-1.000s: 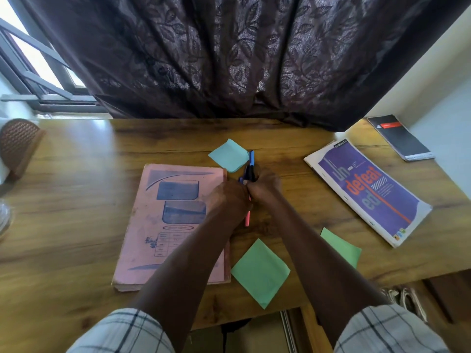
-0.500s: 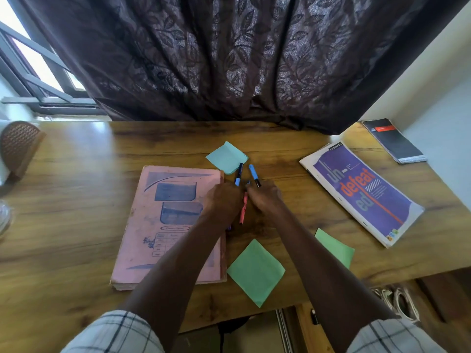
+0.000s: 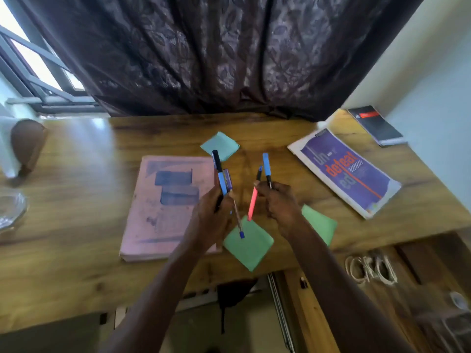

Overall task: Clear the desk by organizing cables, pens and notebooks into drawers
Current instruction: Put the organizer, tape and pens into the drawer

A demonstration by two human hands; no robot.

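The wooden desk (image 3: 76,250) carries a pink notebook (image 3: 165,212); held up over it, the left hand (image 3: 211,217) is curled round two pens (image 3: 221,182) and the right hand (image 3: 280,203) is curled round a light blue pen (image 3: 266,165) and a pink pen (image 3: 252,203)

Pink notebook (image 3: 163,212), purple book (image 3: 344,171), 2 green paper squares (image 3: 251,247), coral pen (image 3: 253,203), perhaps leaf-patterned dark curtain (image 3: 216,54)

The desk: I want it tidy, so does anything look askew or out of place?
Yes, scattered cornerwise: a teal sticky note off the pink notebook's far corner, a green note by the front edge, a second green note right of it.
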